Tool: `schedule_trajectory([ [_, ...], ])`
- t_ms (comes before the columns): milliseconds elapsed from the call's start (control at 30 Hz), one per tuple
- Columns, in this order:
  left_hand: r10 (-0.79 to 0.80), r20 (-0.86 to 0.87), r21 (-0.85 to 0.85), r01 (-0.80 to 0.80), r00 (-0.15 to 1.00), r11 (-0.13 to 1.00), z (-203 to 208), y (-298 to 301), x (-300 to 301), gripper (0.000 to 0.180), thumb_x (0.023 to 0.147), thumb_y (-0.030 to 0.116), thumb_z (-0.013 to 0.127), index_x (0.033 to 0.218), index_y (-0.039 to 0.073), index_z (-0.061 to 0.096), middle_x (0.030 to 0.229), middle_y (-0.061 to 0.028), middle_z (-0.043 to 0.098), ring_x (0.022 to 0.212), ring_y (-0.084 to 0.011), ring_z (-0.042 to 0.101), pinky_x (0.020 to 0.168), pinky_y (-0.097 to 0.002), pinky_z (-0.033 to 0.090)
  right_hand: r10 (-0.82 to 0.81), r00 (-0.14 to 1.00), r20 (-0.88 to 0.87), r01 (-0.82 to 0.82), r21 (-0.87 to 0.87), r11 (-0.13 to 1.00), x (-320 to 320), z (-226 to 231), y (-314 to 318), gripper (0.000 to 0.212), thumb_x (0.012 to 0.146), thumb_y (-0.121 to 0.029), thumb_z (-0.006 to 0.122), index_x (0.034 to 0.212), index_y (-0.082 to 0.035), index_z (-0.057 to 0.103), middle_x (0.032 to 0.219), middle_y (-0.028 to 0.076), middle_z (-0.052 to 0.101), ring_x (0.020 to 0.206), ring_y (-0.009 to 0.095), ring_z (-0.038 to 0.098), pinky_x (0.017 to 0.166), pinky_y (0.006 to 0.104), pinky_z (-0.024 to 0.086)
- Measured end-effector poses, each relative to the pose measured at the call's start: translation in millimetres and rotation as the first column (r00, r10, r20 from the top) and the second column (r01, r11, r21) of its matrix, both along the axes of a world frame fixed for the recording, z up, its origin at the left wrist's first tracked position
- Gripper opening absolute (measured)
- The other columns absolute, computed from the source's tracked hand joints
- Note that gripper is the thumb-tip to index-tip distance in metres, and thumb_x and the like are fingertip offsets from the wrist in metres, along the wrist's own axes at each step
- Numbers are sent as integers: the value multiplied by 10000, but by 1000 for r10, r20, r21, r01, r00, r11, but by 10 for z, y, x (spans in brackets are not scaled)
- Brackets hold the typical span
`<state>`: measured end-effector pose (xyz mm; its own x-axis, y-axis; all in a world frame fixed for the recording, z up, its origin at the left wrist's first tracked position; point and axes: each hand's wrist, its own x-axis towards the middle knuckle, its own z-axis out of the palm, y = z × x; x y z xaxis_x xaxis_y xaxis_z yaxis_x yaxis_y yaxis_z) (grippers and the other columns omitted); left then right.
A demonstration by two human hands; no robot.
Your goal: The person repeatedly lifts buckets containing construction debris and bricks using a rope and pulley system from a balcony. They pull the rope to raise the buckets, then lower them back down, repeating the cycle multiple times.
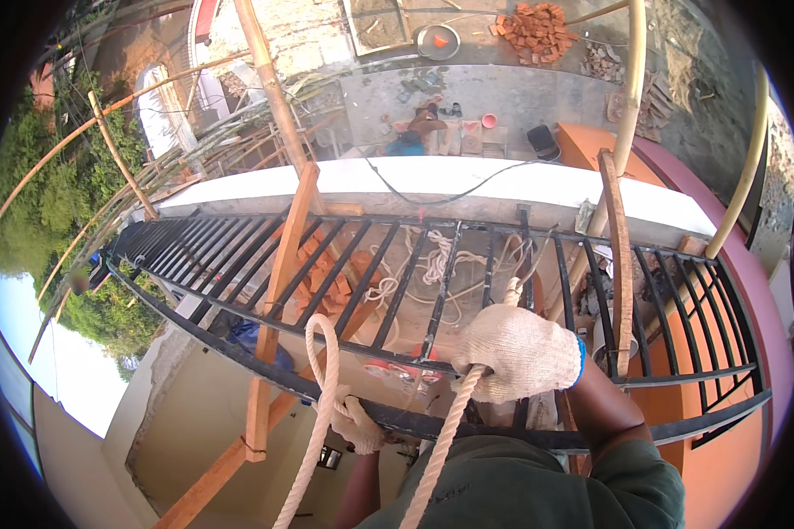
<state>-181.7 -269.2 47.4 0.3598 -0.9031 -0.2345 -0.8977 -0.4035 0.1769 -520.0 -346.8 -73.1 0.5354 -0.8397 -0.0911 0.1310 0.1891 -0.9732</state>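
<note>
One rope (pixel 450 428) in hand: right grip (pixel 516 353) wrapped round it, left grip (pixel 359 428) seemingly closed on it too; coils (pixel 437 256) beyond right grip lie loose, remainder unclear tbh.

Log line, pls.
right white-gloved hand: gripping cream twisted rope | left white-gloved hand: at rope loop, grip unclear | black metal railing: ahead

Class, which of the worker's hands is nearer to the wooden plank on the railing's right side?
Right. The right hand grips rope left of the plank; the left hand is farther off, lower and to the left.
</note>
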Motion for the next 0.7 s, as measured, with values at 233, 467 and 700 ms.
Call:
schedule_trajectory([
  [233, -253, 128, 9, 254, 959, 967, -11, 68, 241, 240, 818, -33, 515, 988, 5, 681, 992, -172, 576, 1013, -336, 520, 895, -462, 430, -97, 959, -266, 103, 9, 995, 385, -98, -167, 267, 687, -234, 770, 905, -96, 701, 792, 112, 666, 773, 358, 674, 729, 466, 535],
  [467, -263, 5, -47, 263, 965, 964, -39, 125, 391, 284, 780, -26, 502, 1006, -21, 675, 996, -170, 590, 1006, -345, 525, 916, -455, 426, -248, 853, -460, 379, 217, 900, 634, -726, -83, 288, 931, -313, 718, 836, -41, 719, 768, 177, 667, 746, 393, 662, 684, 463, 528],
  [700, -346, 23, 21, 345, 938, 938, 35, 47, 338, 259, 865, 179, 501, 965, 30, 688, 992, -105, 675, 1069, -333, 518, 1052, -533, 324, -216, 748, -627, 451, 242, 859, 727, -1627, 540, 263, 951, -258, 679, 833, -24, 692, 791, 191, 677, 803, 406, 665, 744, 483, 507],
])
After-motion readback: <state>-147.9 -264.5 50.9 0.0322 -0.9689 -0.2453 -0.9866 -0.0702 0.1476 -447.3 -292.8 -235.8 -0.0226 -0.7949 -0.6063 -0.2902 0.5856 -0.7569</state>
